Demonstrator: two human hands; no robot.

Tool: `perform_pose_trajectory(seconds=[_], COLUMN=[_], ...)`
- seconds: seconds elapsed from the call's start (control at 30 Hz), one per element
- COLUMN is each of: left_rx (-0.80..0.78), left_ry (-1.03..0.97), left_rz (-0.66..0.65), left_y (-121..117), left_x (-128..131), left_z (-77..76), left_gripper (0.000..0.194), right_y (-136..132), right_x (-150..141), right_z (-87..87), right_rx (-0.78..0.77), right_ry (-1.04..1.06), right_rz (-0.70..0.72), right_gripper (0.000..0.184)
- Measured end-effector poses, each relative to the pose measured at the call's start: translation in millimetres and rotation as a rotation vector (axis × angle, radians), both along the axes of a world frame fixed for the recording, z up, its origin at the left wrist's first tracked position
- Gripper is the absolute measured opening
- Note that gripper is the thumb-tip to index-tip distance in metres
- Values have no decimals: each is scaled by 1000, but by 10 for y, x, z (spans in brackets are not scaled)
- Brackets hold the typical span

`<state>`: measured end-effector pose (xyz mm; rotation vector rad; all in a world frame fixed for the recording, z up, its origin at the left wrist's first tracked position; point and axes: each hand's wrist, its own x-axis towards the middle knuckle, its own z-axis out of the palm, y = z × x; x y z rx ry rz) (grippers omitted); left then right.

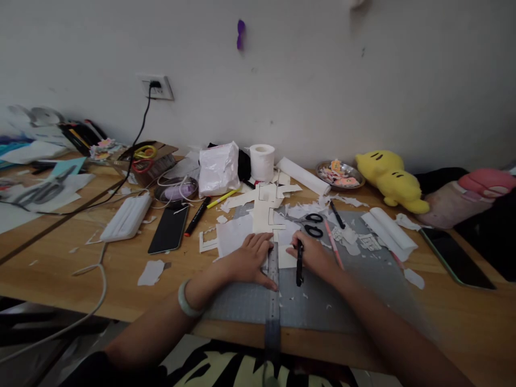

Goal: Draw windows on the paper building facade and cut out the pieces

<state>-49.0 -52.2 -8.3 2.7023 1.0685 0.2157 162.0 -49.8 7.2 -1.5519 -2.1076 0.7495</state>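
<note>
Across the lower frame, wooden bench [124, 282]; at lower centre, grey mat [322, 306]. Mid-frame, white paper [263, 214], step-edged, marked with black angular outlines. Under splayed left grip [250, 260], long ruler [273, 303]. Clamped in right grip [313, 255], slim black tool [299, 266].

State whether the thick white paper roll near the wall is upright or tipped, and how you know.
Upright: the thick white paper roll has its round end and central hole facing up, its curved side vertical.
</note>
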Motion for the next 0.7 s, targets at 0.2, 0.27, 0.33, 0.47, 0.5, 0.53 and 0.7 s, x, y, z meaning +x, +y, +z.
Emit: perform_pose_trajectory(seconds=[0.2, 0.27, 0.33, 0.47, 0.5, 0.53, 0.7], left_rx=[18, 27, 41, 72, 76, 77, 64], left_ry=[23, 31, 36, 46, 50, 54, 49], left_rz=[-6, 7, 29, 88, 94, 94, 86], left_y=[-25, -54, -94, -173, -184, -191, -182], left_x=[16, 37, 70, 142, 152, 158, 143], left_z=[2, 4, 1, -22, -27, -31, -16], left_gripper=[97, 97, 96, 94, 95, 95, 91], right_y=[12, 10, 6, 11, 15, 19, 16], right_x=[-5, -5, -4, 10, 17, 25, 58], right_z=[19, 18, 13, -14, -25, -37, -40], right_rx=[5, 5, 3, 11, 16, 21, 49], right_ry=[5, 10, 19, 53, 65, 81, 206], right_rz=[-81, -80, -71, -68, -68, -67, -95], right_gripper=[10, 9, 9, 12, 12, 12, 11])
